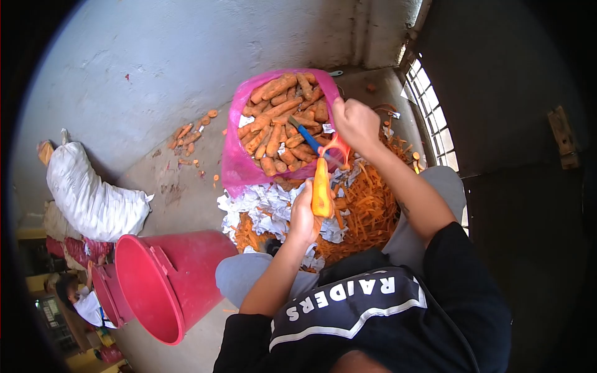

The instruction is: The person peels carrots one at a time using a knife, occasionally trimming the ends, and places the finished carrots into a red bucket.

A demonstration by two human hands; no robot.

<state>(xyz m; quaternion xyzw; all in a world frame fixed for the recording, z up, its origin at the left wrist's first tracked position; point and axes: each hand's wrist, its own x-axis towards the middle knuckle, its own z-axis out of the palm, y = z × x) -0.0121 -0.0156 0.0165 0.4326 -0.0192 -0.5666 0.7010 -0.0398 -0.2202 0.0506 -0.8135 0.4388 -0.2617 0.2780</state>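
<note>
My left hand is closed around the lower part of a peeled, bright orange-yellow carrot, which points up and away from me. Just beyond the carrot's tip, my right hand is closed on an orange-red peeler, partly blurred. A blue-handled knife shows beside the peeler, over the carrots. Behind both hands stands an open pink plastic bag full of unpeeled, dirt-marked carrots. Beneath my hands lies a pile of orange peelings.
Crumpled white paper lies among the peelings. Carrot pieces are scattered by the wall. To my left are a large red bucket, another red bucket and a stuffed white sack. A person is at the far left.
</note>
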